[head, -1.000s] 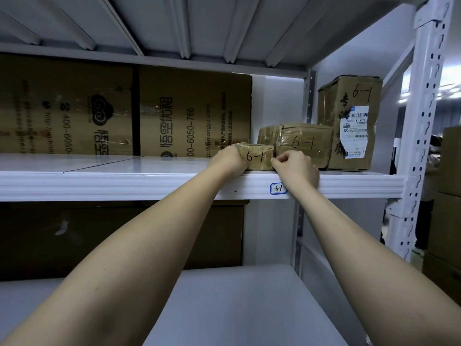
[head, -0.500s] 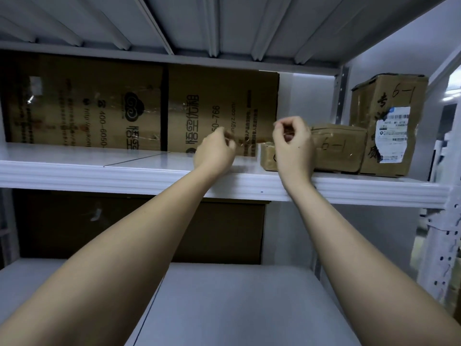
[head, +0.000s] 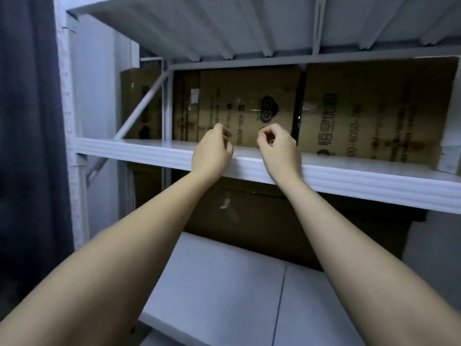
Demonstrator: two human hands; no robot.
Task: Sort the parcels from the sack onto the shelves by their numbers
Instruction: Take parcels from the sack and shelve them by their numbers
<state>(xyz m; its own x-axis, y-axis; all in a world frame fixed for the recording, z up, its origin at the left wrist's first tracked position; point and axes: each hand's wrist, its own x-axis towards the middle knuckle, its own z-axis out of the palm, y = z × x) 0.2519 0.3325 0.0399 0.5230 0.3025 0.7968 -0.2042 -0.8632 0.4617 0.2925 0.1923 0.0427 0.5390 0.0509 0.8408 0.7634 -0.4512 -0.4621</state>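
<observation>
Both grips, left hand and right hand, hang loosely curled and seemingly empty above the shelf edge; the 6-1 parcels have left view since earlier, only flattened cardboard behind.

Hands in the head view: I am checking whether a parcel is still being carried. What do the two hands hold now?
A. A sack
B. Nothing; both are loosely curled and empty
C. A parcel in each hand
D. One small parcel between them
B. The left hand and the right hand hover with fingers curled in front of the white shelf edge, with no parcel or sack in either.
</observation>
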